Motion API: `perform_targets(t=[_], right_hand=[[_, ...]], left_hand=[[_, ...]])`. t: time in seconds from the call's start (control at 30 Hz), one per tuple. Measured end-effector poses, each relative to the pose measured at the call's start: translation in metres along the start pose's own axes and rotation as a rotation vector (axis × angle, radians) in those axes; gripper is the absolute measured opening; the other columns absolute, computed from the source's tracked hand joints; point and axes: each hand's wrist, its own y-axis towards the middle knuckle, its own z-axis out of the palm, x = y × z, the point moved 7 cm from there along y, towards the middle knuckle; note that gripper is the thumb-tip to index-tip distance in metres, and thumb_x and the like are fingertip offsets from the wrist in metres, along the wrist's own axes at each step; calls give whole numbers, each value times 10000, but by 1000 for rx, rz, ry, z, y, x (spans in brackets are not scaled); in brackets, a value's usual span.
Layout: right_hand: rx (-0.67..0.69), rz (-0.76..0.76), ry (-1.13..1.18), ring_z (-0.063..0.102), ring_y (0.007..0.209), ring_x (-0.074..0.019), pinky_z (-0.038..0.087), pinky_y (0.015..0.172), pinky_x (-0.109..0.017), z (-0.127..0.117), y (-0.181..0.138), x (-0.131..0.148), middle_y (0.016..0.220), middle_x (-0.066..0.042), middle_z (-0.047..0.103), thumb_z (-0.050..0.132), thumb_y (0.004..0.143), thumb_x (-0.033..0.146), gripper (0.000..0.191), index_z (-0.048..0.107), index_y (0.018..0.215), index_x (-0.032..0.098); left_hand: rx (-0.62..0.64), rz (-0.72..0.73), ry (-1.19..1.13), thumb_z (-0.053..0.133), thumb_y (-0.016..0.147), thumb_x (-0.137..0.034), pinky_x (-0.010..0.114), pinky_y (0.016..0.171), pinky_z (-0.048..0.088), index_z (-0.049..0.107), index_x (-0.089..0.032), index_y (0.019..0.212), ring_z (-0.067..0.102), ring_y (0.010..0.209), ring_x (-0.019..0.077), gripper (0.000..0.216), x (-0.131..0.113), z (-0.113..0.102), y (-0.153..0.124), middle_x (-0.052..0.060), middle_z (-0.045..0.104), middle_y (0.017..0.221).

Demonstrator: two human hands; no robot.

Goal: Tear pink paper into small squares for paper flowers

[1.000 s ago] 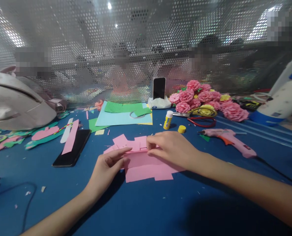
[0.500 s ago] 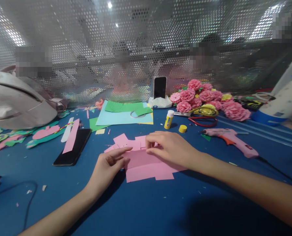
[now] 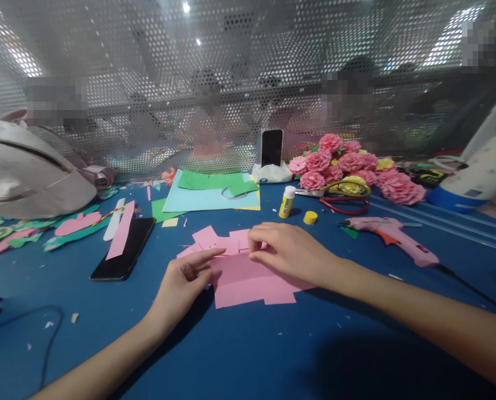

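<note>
A folded sheet of pink paper (image 3: 248, 275) with cut tabs lies on the blue table in front of me. My left hand (image 3: 185, 278) is at its left end, index finger stretched along the far fold and thumb against the side, so the paper's edge sits between them. At the far edge, my right hand (image 3: 289, 253) pinches the paper with thumb and curled fingers; the fingertips hide the exact spot. Pink paper scraps (image 3: 206, 239) lie just behind the sheet. Beyond my right hand stand an uncapped glue stick (image 3: 287, 203) and its yellow cap (image 3: 310, 218).
A pink glue gun (image 3: 392, 233) lies to the right, near red-handled scissors (image 3: 348, 206) and pink paper flowers (image 3: 348, 161). On the left are a black phone (image 3: 135, 250) and a pale bag (image 3: 31, 172). Coloured sheets (image 3: 210, 200) lie behind; a second phone (image 3: 272, 147) stands upright.
Almost nothing differs. Both hands keep their places on the pink paper, with only a very slight shift of the view.
</note>
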Motion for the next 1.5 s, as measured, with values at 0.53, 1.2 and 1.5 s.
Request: perform_targets(t=[0.53, 1.2, 1.5], right_hand=[[30, 44, 81, 544, 711, -123, 297, 598, -236, 1, 2, -2, 780, 14, 639, 604, 832, 158, 84, 577, 756, 180], [225, 111, -90, 574, 685, -149, 278, 544, -240, -15, 2, -32, 749, 21, 678, 648, 765, 270, 77, 662, 710, 218], [329, 179, -173, 558, 655, -145, 262, 511, -239, -32, -3, -48, 730, 11, 652, 650, 747, 256, 93, 654, 665, 210]], left_hand=[[0, -16, -1, 681, 764, -200, 187, 674, 524, 708, -186, 1102, 641, 697, 111, 339, 3, -1, 0, 21, 746, 817], [-79, -57, -15, 752, 708, -285, 205, 614, 530, 718, -155, 1073, 596, 605, 103, 389, 6, -9, 4, 31, 724, 742], [-83, -43, -19, 737, 730, -267, 178, 579, 503, 714, -154, 1073, 567, 583, 89, 363, 5, -12, 3, 19, 706, 703]])
